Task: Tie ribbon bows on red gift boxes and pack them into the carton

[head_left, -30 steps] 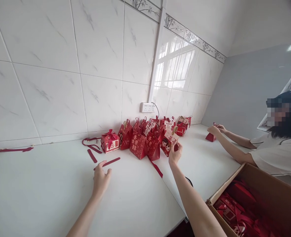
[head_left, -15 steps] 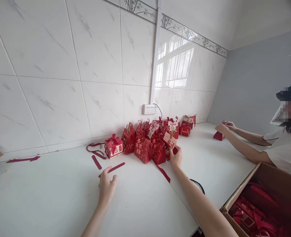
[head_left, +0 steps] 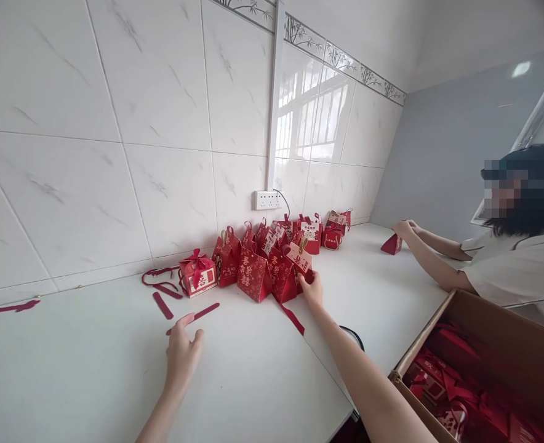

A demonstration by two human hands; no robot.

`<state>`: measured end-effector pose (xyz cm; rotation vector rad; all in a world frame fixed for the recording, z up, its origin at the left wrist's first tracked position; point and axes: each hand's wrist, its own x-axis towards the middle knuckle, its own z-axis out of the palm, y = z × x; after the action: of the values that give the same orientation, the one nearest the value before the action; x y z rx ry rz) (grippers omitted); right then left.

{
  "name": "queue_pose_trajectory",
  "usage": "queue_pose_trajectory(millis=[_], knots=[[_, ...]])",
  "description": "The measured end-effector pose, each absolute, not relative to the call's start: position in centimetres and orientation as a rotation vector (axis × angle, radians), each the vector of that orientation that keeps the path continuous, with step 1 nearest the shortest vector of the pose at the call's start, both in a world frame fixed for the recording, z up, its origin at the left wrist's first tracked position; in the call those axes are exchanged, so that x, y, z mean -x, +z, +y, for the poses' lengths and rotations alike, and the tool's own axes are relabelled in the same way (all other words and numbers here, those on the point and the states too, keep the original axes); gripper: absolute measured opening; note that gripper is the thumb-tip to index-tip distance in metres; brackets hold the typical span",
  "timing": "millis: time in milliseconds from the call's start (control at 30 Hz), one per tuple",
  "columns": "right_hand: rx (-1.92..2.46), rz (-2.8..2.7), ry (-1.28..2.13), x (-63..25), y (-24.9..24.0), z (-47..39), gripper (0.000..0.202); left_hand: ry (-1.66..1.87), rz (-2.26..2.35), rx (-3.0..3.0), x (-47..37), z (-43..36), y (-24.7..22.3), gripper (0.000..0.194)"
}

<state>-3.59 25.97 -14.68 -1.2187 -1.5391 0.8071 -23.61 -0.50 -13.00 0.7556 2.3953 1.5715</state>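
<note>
Several red gift boxes (head_left: 254,277) with pale lettering stand grouped on the white table (head_left: 235,369) against the tiled wall. At the group's right front, my right hand (head_left: 312,289) grips a red box with a cream top (head_left: 299,258) by its lower right side. My left hand (head_left: 184,344) hovers over the table with fingers apart, near a dark red strip (head_left: 206,311). Another short strip (head_left: 162,306) lies behind it. A box with a red bow (head_left: 198,274) stands at the group's left end. A red ribbon (head_left: 292,318) lies in front of the boxes.
A cardboard box (head_left: 426,332) holding red packages stands at the lower right. Beyond it, another person's hands (head_left: 408,229) hold a small red box (head_left: 392,244). A black cable loop (head_left: 352,335) lies right of my right forearm. A socket strip (head_left: 269,200) is on the wall.
The view has turned right, so the table and boxes appear farther left. My right hand stays at the same box, and my left hand remains near the strip.
</note>
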Motion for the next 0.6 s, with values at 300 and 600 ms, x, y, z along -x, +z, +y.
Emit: queue_pose_trajectory(millis=[300, 600], knots=[[1.222, -1.518, 0.839, 3.47, -14.38, 25.84, 0.031, 1.604, 2.386, -0.761, 23.57, -0.57, -13.18, 0.033], [1.241, -1.751, 0.769, 3.21, -13.81, 26.07, 0.032, 1.586, 2.408, -0.797, 23.43, -0.38, -12.88, 0.034]])
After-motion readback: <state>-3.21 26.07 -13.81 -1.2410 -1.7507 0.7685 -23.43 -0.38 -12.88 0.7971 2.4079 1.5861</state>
